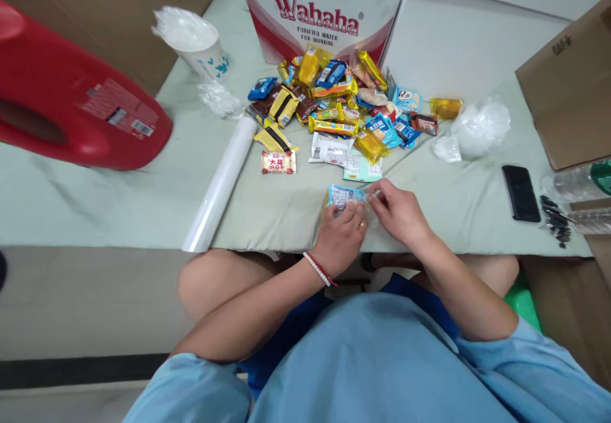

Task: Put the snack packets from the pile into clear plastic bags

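In the head view, the light-blue printed, plastic-wrapped snack packet (344,194) lay near the front edge of the pale-green cloth-covered bench (277,219) — its blue strip running left to right. The left hand (340,235) held it from above, nearer; the right hand (398,212) pinched narrowly at its right end — full length hidden.

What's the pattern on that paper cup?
The paper cup is white with blue, leaf-like shapes, seen best in the head view.

One jug (81,86), one cup (203,57), one roll (220,187), one phone (521,193), two bottles (577,186) and, apparently, over twenty packets (333,125).
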Motion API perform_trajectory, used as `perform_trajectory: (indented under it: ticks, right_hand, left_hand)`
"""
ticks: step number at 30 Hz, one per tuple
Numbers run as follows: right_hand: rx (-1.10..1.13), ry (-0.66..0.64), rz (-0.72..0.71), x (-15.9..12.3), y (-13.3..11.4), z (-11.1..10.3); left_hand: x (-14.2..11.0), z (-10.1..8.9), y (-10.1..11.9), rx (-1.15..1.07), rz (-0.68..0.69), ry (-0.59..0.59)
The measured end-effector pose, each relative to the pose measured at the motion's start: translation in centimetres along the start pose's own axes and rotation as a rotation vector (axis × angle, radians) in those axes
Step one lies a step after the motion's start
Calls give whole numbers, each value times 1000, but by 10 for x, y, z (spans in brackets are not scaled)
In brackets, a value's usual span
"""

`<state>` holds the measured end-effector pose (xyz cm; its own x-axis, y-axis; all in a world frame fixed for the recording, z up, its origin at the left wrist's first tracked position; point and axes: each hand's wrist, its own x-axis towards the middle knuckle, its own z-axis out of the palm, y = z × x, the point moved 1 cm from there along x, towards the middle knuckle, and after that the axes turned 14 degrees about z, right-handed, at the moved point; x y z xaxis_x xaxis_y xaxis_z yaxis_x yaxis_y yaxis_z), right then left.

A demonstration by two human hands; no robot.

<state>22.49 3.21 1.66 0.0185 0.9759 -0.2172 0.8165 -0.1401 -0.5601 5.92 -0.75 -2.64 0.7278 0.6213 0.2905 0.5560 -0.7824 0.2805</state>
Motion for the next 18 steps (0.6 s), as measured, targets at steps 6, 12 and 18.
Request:
perform_trajectory:
  ticks: [6, 12, 18]
  right_hand:
    - [121, -209, 7, 27, -25, 38]
    - [285, -194, 30, 23, -7, 45]
    - [562, -233, 163, 12, -12, 43]
  left_hand:
    - [-27, -37, -22, -211, 119, 237]
    - [-29, -39, -64, -205, -593, 447]
    - [-16, -20, -44, -330, -469, 410]
